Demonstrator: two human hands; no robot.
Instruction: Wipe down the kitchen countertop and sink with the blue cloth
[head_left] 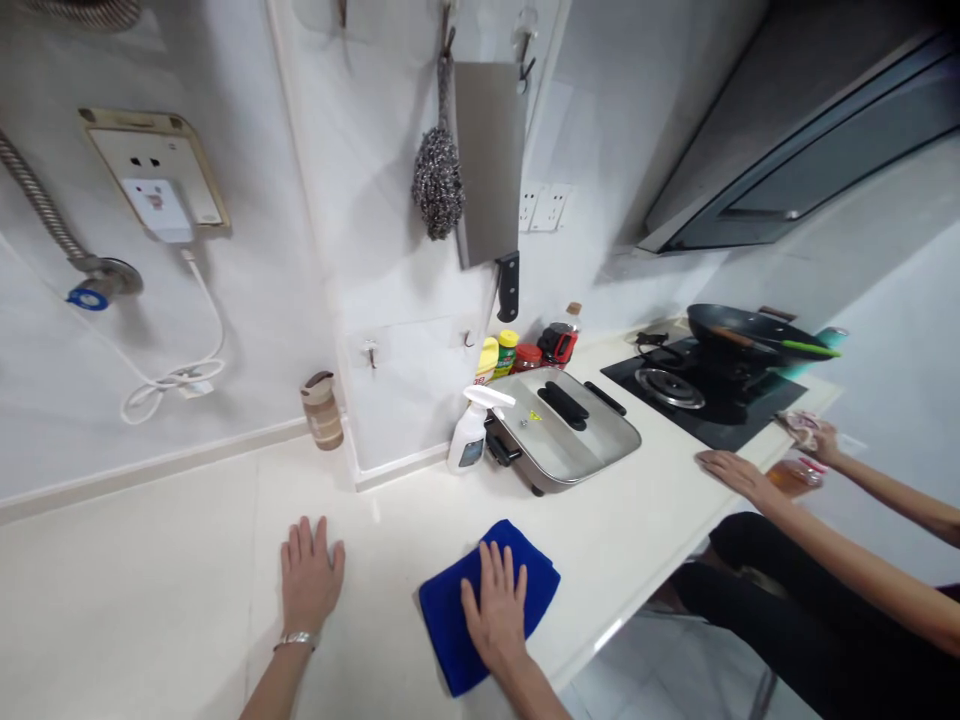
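On the white countertop (187, 540), my left hand (310, 578) lies palm down with its fingers out, holding nothing. A silver bracelet circles that wrist. My right hand (497, 610) rests flat on a folded blue cloth (450, 600), fingers extended and pressing it to the counter. Just behind the cloth stands a white spray bottle (469, 437), beside a rectangular electric pan (570, 470) with a glass lid. What lies beneath my right palm is hidden.
At the right, another person's hand (731, 470) rests on the counter edge; their other hand (821, 440) holds a patterned cloth. Beyond are a black cooktop (720, 430) and a wok (742, 325). A cleaver (487, 160) and a steel-wool scrubber (439, 185) hang on the wall above a brown-lidded bottle (322, 412).
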